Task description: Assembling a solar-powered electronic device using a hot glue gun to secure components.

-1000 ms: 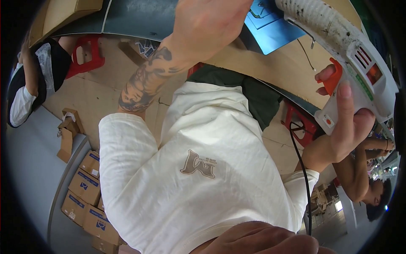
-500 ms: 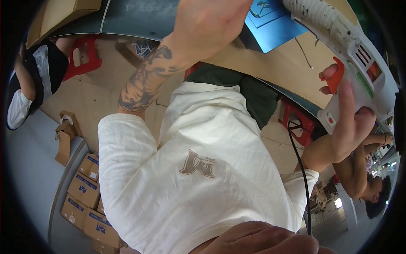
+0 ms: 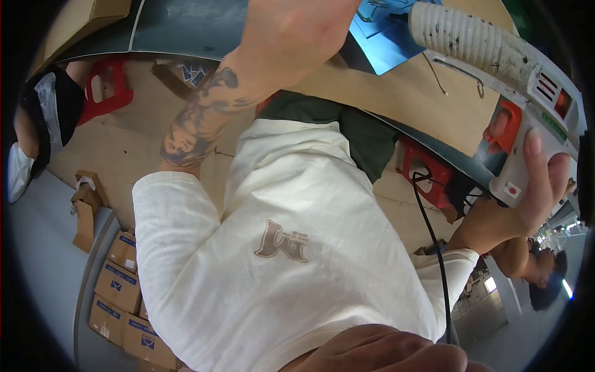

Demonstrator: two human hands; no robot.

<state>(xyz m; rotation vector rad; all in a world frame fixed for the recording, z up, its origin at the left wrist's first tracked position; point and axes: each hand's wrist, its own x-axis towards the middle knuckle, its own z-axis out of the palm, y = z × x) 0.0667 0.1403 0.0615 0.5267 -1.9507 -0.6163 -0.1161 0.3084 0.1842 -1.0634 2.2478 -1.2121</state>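
My right hand (image 3: 539, 186) is closed around the handle of a white glue gun (image 3: 458, 40) at the upper right. Its ribbed barrel is smudged with dark marks, and its dark nozzle points left over a glossy blue sheet (image 3: 387, 46). Fingers curl at the orange trigger (image 3: 508, 127), while the thumb lies along the near side of the handle. A bent wire stand hangs below the barrel. At the top centre, my left hand (image 3: 297, 37) reaches past the picture's edge beside the blue sheet; its fingers are out of sight.
Brown cardboard (image 3: 396, 105) covers part of the dark table (image 3: 186, 28). A black cable (image 3: 434, 242) hangs at the right. Red stools (image 3: 108, 90) and stacked cartons (image 3: 118, 285) stand on the floor. Other people are at the left and right edges.
The glue gun and my right hand have shifted right and nearer, bringing the nozzle into view. My left hand appears slightly further left, as does much of the scene.
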